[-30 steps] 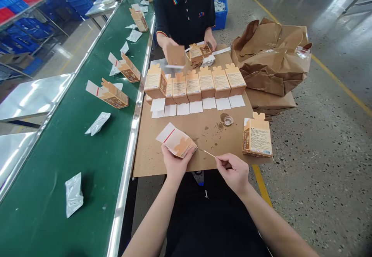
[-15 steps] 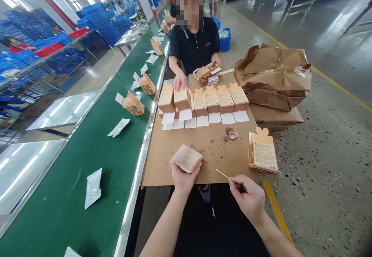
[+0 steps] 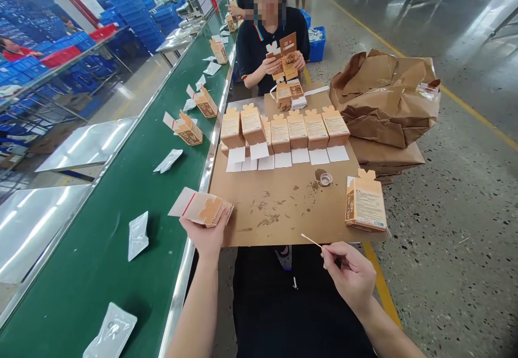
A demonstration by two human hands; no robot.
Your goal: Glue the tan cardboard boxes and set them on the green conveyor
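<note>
Left hand (image 3: 207,235): closed around one end of a flattened carton (image 3: 201,207), fingers beneath and thumb side up. The carton is orange-tan with a white flap bearing a red stripe. It is held level over the metal edge between the cardboard-covered surface (image 3: 283,207) and the green conveyor belt (image 3: 121,228), its free end pointing away from the hand toward the belt.

Right hand (image 3: 351,273): fingers curled shut, pinching a thin wooden stick (image 3: 311,240) between thumb and forefinger. The stick's tip points up and to the left of the hand, just over the near edge of the surface.

Beyond the right hand, an assembled carton (image 3: 366,204) stands upright at the right edge of the surface. Farther out, between the two hands, sits a small round glue dish (image 3: 326,179) (brown smears mark the cardboard around it). Past that stands a row of upright cartons (image 3: 283,129) with white flaps folded toward the hands.

Left of the left hand, clear plastic pouches (image 3: 138,235) lie on the belt.

Opposite, a co-worker in a dark shirt holds an unfolded carton blank (image 3: 284,56) in both hands. Crumpled brown paper (image 3: 384,99) is heaped well right of the row.
</note>
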